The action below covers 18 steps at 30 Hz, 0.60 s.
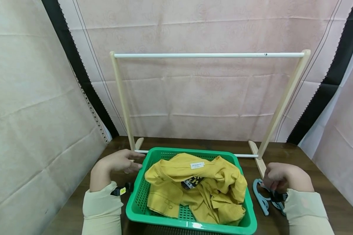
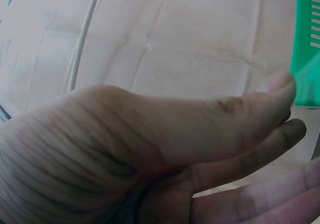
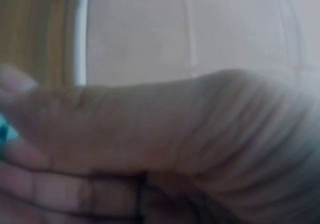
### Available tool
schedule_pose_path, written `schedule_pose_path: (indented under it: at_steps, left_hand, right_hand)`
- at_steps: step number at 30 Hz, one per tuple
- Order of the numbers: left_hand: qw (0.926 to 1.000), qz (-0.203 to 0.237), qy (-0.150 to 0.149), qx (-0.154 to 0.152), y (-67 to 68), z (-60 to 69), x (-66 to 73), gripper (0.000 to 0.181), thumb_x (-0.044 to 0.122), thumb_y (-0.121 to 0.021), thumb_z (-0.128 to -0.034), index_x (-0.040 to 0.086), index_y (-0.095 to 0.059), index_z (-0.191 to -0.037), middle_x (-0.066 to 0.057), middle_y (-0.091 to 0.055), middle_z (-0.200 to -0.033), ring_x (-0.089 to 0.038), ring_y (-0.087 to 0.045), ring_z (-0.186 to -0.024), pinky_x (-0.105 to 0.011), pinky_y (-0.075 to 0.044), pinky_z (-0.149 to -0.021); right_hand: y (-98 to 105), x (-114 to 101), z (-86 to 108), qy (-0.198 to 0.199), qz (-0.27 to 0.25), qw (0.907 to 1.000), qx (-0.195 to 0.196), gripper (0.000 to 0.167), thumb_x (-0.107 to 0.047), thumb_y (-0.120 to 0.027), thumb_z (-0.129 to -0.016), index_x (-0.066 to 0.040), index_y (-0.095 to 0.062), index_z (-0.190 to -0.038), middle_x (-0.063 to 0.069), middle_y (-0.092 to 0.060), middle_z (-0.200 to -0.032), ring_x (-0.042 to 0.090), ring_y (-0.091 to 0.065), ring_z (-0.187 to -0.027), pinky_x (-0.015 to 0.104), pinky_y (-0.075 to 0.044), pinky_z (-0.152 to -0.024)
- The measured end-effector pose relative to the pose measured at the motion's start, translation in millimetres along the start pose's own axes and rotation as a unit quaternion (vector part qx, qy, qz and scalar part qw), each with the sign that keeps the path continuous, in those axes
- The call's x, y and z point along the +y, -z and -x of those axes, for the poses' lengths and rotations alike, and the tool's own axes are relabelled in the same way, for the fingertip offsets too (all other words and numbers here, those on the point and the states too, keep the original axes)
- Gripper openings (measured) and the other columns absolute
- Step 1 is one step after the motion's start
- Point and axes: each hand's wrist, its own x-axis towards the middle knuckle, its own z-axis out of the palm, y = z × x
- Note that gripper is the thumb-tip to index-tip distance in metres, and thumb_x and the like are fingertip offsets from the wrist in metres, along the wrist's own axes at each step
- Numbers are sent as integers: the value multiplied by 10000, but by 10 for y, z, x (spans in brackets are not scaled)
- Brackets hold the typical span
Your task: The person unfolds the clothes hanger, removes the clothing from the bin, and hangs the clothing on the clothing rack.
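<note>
Ideally, our left hand [image 1: 120,161] loose and wide, our right hand [image 1: 286,176] curled but its hold unclear, we'd lift light-blue plastic hangers [image 1: 263,204] at lower right singly, clear of the yellow cloth shirt [image 1: 206,197] at lower centre.

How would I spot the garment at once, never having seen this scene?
On the brown table, in front of the rack, sits a green basket. Crumpled inside is the garment: bright yellow with a white label, unlike the blue plastic by the right hand.
</note>
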Motion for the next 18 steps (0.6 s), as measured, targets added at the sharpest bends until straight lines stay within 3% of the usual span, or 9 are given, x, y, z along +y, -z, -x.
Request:
schedule_pose_path:
  at_steps: [7,18]
  left_hand:
    - [9999,148,-16,-24,-35,-10,20,619,51,-772,-871,45,-540,-1444,-221,-512,-1450,-262,-695,-1051,-408,-581,-839]
    - [9992,379,28,-137,-29,-15,39,605,56,-759,-891,-21,-515,-1439,-222,-533,-1426,-283,-684,-1073,-428,-571,-868]
  right_hand:
    - [11,15,-38,-122,-17,9998,-149,107,-120,-760,-858,-17,-731,-869,80,-671,-786,218,-648,-729,382,-564,-665]
    - [97,262,14,-38,-256,9997,24,123,-114,-745,-876,-17,-685,-830,65,-634,-737,208,-626,-701,369,-550,-637]
